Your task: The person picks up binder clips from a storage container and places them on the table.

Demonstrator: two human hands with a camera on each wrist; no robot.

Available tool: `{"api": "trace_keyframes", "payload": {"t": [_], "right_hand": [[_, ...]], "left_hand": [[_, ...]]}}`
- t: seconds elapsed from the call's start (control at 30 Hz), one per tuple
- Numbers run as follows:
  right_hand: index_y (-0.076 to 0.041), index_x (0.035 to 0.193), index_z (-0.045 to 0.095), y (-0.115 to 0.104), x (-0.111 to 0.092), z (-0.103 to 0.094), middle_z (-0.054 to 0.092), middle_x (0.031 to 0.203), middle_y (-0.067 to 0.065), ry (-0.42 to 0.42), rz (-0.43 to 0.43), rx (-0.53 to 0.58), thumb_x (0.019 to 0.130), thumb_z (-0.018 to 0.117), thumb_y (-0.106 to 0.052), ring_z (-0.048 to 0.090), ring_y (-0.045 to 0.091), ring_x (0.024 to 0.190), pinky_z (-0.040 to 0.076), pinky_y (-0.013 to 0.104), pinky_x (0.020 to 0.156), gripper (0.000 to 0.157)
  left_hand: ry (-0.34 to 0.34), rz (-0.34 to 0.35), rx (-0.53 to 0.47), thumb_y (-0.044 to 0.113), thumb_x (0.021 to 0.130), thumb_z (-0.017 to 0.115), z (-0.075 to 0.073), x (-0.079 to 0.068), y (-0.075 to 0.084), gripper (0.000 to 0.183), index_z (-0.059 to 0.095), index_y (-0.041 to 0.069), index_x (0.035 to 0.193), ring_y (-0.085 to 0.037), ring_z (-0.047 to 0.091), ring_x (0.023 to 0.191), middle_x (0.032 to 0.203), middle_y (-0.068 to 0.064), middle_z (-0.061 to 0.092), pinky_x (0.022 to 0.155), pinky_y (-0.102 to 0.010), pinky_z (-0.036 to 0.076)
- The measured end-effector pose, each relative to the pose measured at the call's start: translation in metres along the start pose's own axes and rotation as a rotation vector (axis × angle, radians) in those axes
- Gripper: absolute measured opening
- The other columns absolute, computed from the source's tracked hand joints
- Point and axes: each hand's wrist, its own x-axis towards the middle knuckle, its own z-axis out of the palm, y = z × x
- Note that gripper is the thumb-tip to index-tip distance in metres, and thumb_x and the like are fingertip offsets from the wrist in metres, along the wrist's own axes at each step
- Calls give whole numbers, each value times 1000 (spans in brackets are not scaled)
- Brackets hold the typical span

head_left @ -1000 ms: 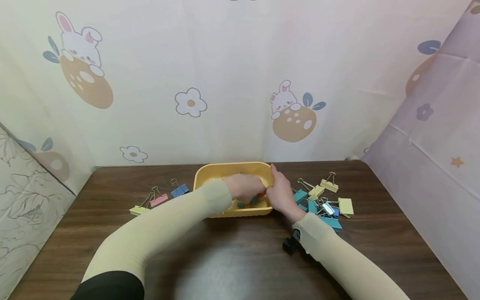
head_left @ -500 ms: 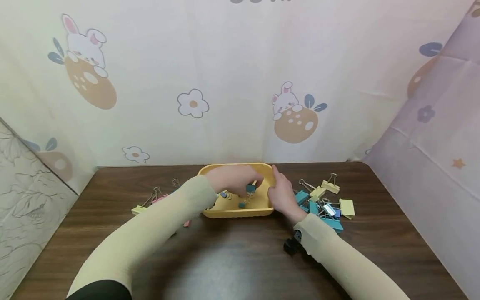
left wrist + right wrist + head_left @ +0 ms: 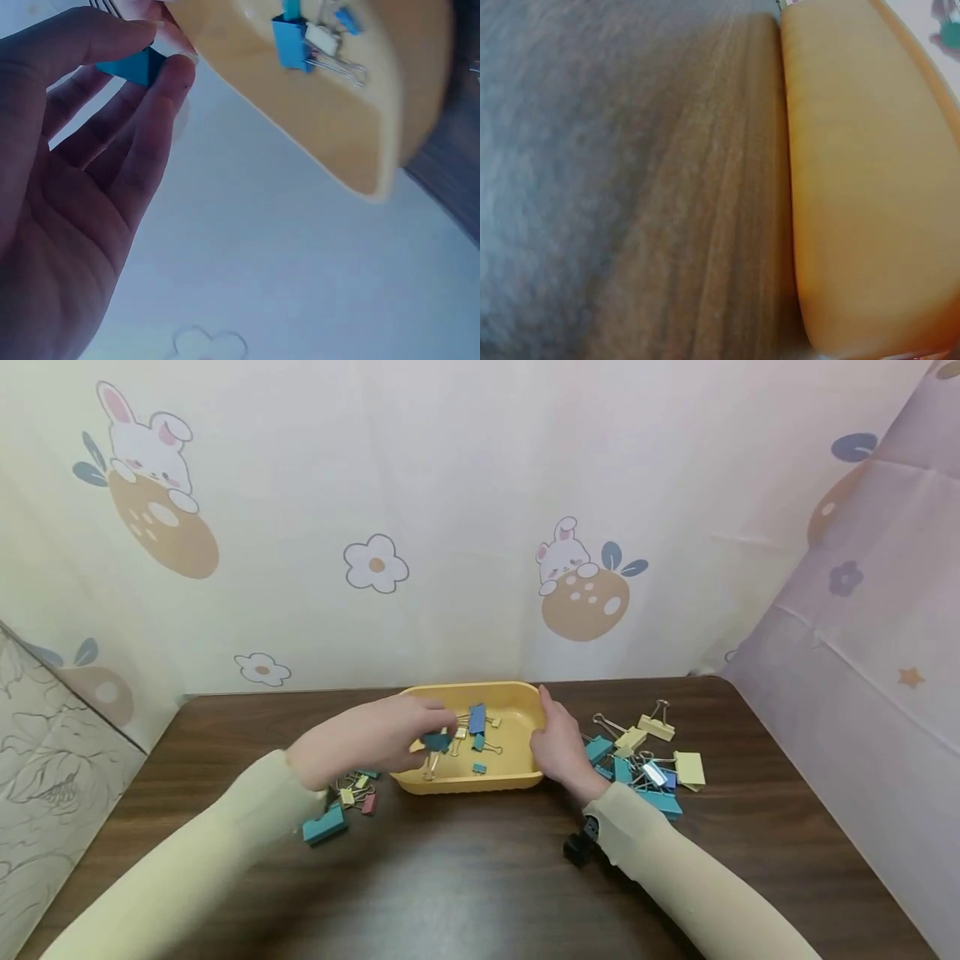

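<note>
A yellow plastic basket (image 3: pixel 465 787) sits near the table's back edge. Inside lie several binder clips, among them a blue one (image 3: pixel 477 719) and a tiny teal one (image 3: pixel 479 769). Over the basket's left end, my left hand (image 3: pixel 367 733) pinches a teal binder clip (image 3: pixel 437 742) between thumb and fingers, its wire handles hanging down. The left wrist view shows the same teal clip (image 3: pixel 135 69) at the fingertips. My right hand (image 3: pixel 561 745) grips the basket's right rim, thumb on the near side. In the right wrist view only the basket's outer wall (image 3: pixel 870 180) shows, without the hand.
Right of the basket lies a pile of teal, blue and yellow binder clips, with a yellow clip (image 3: pixel 690 768) at its edge. On the left are more clips, including a teal one (image 3: pixel 325 824) and a pink one (image 3: pixel 369 803), partly behind my left arm.
My left hand has risen from inside the basket and moved left to its left end, carrying the teal binder clip. My right hand stays at the right rim.
</note>
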Motion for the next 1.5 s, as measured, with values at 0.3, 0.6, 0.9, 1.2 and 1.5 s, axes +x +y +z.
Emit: {"api": "trace_keyframes", "payload": {"t": [0.3,0.6,0.9,1.2,1.5], "right_hand": [[-6,159,15,-4,0,-1,33,154,22,1,-6,-8,90,44,8,44,32,128,34,51,110,76],[-6,159,15,-2,1,-2,32,154,23,-2,10,-9,90,44,8,44,33,127,33,53,110,76],[-5,159,16,0,-1,-1,34,153,23,6,-13,-8,89,43,6,42,33,133,34,51,110,76],[-5,159,16,0,-3,-1,33,154,23,7,-18,-11,89,42,6,39,32,135,34,50,110,75],[-6,159,14,-2,-3,-1,31,155,22,-5,-5,-6,90,43,6,39,32,136,33,50,110,76]], "left_hand": [[-62,-61,-213,0,81,69,17,-66,-4,30,63,23,99,-10,56,78,85,14,56,69,-25,49],[-1,-104,-108,-3,73,74,54,-93,-27,32,62,20,92,-6,52,76,85,12,58,68,-27,48],[91,-237,183,1,71,77,75,-92,-41,32,63,17,95,-11,52,63,83,5,58,53,-33,48],[120,-234,279,11,77,83,79,-89,-43,24,65,18,90,-11,51,60,79,7,60,49,-31,47],[125,-242,225,4,75,80,64,-90,-39,23,67,17,89,-7,52,61,76,9,59,51,-28,46]]}}
